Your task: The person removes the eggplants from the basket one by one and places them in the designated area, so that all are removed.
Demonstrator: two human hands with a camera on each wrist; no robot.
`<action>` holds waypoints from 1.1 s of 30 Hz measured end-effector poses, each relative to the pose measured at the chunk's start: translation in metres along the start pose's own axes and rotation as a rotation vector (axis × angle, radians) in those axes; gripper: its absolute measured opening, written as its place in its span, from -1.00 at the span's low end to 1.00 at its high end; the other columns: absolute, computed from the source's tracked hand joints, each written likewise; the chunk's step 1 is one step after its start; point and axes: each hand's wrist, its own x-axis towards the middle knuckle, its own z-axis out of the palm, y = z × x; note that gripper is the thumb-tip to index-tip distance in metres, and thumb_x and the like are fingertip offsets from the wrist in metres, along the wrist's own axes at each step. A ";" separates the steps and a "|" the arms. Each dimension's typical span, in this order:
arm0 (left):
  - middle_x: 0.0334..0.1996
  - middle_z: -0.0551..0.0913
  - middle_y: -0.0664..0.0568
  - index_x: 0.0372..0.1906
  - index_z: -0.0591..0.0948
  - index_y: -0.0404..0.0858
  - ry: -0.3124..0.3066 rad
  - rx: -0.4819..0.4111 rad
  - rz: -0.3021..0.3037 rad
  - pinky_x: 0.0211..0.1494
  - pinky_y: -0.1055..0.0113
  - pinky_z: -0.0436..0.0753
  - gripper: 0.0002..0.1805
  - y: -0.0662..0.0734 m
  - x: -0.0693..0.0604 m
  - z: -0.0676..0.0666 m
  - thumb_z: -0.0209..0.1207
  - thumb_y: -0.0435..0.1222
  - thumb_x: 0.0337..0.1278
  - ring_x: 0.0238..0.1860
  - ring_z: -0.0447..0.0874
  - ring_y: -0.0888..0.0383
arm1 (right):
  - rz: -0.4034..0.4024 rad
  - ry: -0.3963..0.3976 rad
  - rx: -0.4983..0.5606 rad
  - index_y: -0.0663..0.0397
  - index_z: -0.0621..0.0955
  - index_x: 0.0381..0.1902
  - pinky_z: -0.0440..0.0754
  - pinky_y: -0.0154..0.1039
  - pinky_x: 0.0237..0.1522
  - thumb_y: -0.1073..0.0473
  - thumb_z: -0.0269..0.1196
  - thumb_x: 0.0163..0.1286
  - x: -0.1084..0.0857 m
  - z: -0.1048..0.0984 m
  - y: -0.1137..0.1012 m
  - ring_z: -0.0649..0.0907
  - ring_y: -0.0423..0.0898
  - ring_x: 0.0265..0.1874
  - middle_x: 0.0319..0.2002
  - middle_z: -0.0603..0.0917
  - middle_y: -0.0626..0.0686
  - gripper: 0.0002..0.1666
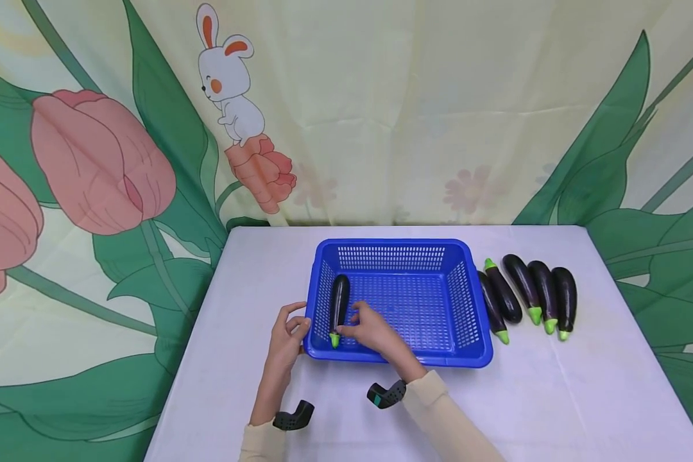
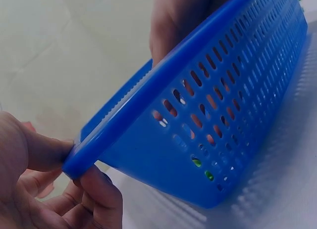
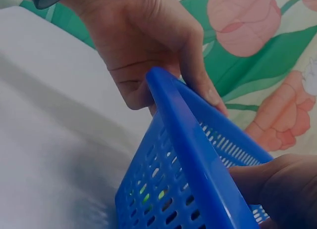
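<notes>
A blue plastic basket (image 1: 393,359) with slotted walls stands on the table. Along its left side lies one dark purple eggplant (image 1: 339,298), its green stem end toward me. My left hand (image 1: 289,333) pinches the basket's front-left rim, thumb above and fingers below, as the left wrist view shows. Inside the basket, my right hand (image 1: 375,330) is just right of the eggplant, fingers loosely bent and apart, the thumb by its stem end. Whether the thumb touches it is hard to tell. The basket wall (image 3: 168,160) hides most of the right fingers in the right wrist view.
Several more eggplants (image 1: 545,298) lie side by side on the white table (image 1: 554,398), right of the basket; the nearest one is partly behind its rim. A printed curtain (image 1: 416,115) with tulips and a rabbit hangs behind the table's back edge.
</notes>
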 end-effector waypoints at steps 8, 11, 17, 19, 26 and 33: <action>-0.02 0.72 -0.28 0.42 0.42 -0.08 -0.002 0.012 -0.023 -0.34 0.37 0.68 -0.56 -0.002 0.000 0.003 0.10 -0.31 0.56 -0.22 0.78 0.06 | 0.053 -0.019 0.021 0.42 0.37 0.42 0.62 -0.05 -0.10 0.12 0.45 0.34 0.007 0.006 0.000 0.62 0.04 -0.19 -0.11 0.70 0.23 -0.15; -0.02 0.72 -0.28 0.43 0.42 -0.09 -0.016 0.008 -0.023 -0.33 0.36 0.69 -0.55 -0.001 0.000 0.003 0.11 -0.30 0.56 -0.23 0.78 0.08 | 0.066 -0.011 0.035 0.45 0.36 0.41 0.60 -0.06 -0.12 0.12 0.45 0.34 0.009 0.008 0.000 0.61 0.03 -0.21 -0.16 0.69 0.21 -0.15; -0.01 0.72 -0.25 0.42 0.42 -0.08 -0.024 0.013 -0.025 -0.32 0.35 0.70 -0.55 0.002 0.000 -0.001 0.12 -0.29 0.55 -0.22 0.77 0.10 | 0.073 0.004 0.089 0.55 0.35 0.37 0.61 0.10 0.03 0.16 0.44 0.33 0.013 0.013 -0.006 0.60 0.09 -0.15 -0.11 0.67 0.29 -0.16; -0.01 0.72 -0.24 0.42 0.42 -0.06 -0.025 0.011 -0.029 -0.32 0.35 0.70 -0.55 0.003 0.001 -0.002 0.12 -0.29 0.55 -0.22 0.77 0.11 | 0.075 0.000 0.104 0.57 0.34 0.35 0.63 0.13 0.03 0.17 0.43 0.34 0.015 0.016 -0.008 0.62 0.11 -0.16 -0.09 0.66 0.33 -0.17; -0.01 0.73 -0.21 0.43 0.41 -0.06 -0.046 0.016 -0.034 -0.31 0.33 0.71 -0.54 0.006 0.000 -0.003 0.12 -0.29 0.55 -0.23 0.74 0.12 | 0.057 0.038 0.019 0.55 0.31 0.34 0.66 0.15 0.03 0.13 0.40 0.40 0.016 0.022 -0.014 0.64 0.13 -0.17 -0.05 0.67 0.38 -0.20; -0.01 0.74 -0.17 0.46 0.39 -0.05 -0.041 0.017 -0.038 -0.31 0.34 0.70 -0.50 0.006 0.000 -0.003 0.13 -0.29 0.54 -0.22 0.75 0.15 | 0.062 0.076 0.005 0.70 -0.03 0.51 0.62 0.23 0.19 0.17 0.43 0.37 0.018 0.027 -0.017 0.68 0.27 -0.02 0.07 0.62 0.56 0.15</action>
